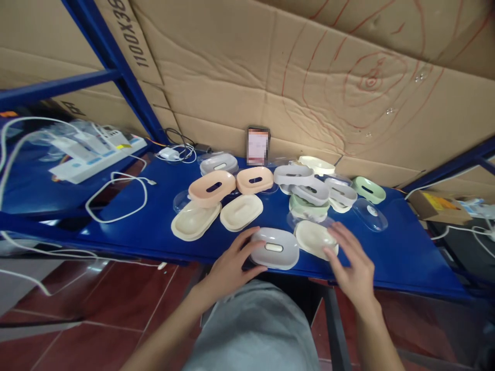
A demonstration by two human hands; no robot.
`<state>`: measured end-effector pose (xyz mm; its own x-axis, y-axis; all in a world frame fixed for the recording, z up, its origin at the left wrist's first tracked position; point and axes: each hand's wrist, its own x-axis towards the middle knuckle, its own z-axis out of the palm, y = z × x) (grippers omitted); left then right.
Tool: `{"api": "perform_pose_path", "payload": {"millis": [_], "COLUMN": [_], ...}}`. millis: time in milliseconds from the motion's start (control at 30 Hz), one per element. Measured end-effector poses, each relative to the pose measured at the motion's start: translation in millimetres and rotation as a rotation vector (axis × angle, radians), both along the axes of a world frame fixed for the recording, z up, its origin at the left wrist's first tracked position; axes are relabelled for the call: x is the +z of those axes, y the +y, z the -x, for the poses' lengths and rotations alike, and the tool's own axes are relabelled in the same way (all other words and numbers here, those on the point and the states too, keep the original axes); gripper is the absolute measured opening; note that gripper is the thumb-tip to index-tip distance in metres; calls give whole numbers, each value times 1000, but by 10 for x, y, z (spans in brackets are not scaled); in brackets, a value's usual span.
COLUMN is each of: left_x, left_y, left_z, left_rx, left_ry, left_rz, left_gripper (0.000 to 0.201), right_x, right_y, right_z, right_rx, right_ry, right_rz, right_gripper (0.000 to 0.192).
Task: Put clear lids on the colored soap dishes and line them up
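Note:
At the table's front edge, my left hand (240,256) grips the left end of a grey oval soap dish (284,254), which has a pale slot in its middle. My right hand (353,263) has thumb and fingers on the right end of a cream oval dish base (312,238). Clear plastic shows under that base. Behind lie two peach slotted dishes (204,193), two cream bases (242,212) and several grey slotted dishes (294,175). A green piece (309,206) is partly covered by the grey ones; a green slotted dish (369,189) sits at the right.
A phone (258,147) leans on the cardboard wall (216,77) behind the blue table (394,257). To the left are a power strip (96,159) and a white cable (116,178). A clear lid (370,216) lies at right, with a cardboard box (436,206) beyond.

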<state>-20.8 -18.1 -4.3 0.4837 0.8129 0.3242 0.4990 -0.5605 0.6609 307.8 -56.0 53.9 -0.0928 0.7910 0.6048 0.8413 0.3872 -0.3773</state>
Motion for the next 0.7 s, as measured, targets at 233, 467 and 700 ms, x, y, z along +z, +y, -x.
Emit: {"api": "perform_pose_path", "payload": {"millis": [233, 467, 700], "left_x": [-31, -29, -64], "left_y": [33, 64, 74], "left_z": [19, 45, 71], "left_rx": [-5, -9, -58], "left_ry": [-55, -136, -111], "left_rz": [49, 0, 77], "left_gripper": [95, 68, 60], "right_x": [-390, -420, -515], "right_y": [-96, -78, -49], "right_z": [425, 433, 473], "right_rx": [373, 408, 357], "right_ry": [6, -132, -223], "right_rz": [109, 129, 110], "right_gripper": [43, 59, 65]}}
